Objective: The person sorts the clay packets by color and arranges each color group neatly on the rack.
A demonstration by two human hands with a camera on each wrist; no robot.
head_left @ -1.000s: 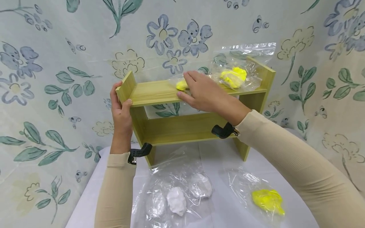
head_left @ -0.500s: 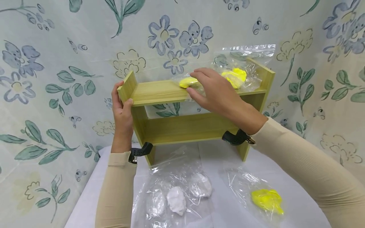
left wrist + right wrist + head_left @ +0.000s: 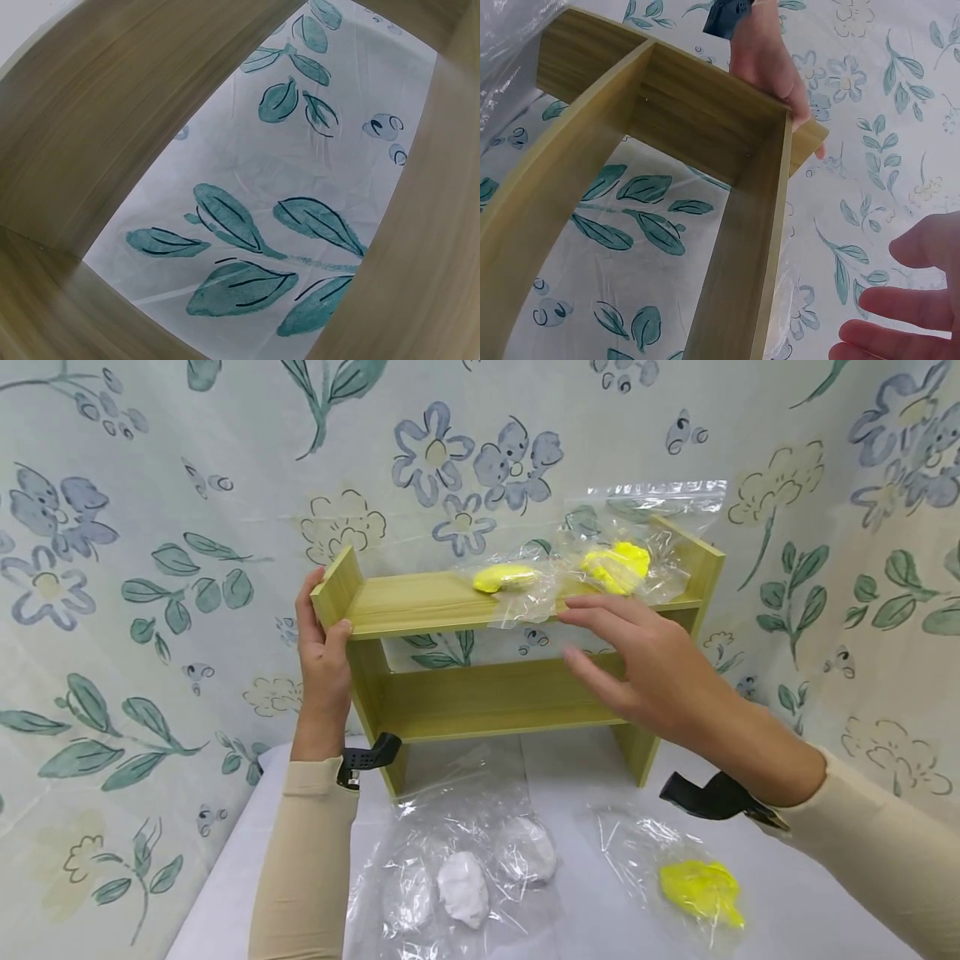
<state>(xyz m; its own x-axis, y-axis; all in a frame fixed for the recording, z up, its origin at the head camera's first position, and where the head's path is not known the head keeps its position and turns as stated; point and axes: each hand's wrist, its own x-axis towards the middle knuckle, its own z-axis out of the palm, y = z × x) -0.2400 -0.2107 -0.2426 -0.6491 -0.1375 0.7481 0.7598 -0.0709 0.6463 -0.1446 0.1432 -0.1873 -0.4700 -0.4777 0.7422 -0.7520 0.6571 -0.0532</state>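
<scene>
Brace the wooden shelf (image 3: 480, 697) with the left hand (image 3: 324, 664), which grips its left end panel (image 3: 339, 585), and move the right hand (image 3: 651, 667) (fingers extended, holding nothing) gently, avoiding dragging the bagged yellow lump (image 3: 506, 577) midway along the top board (image 3: 412, 600).

Looks forward and down from the head over shelf (image 3: 465, 702) and table (image 3: 221, 918). Peers closely through the shelf from the left wrist. Faces it less closely, tilted, from the right wrist, sharing the left hand (image 3: 769, 67) with the head.
</scene>
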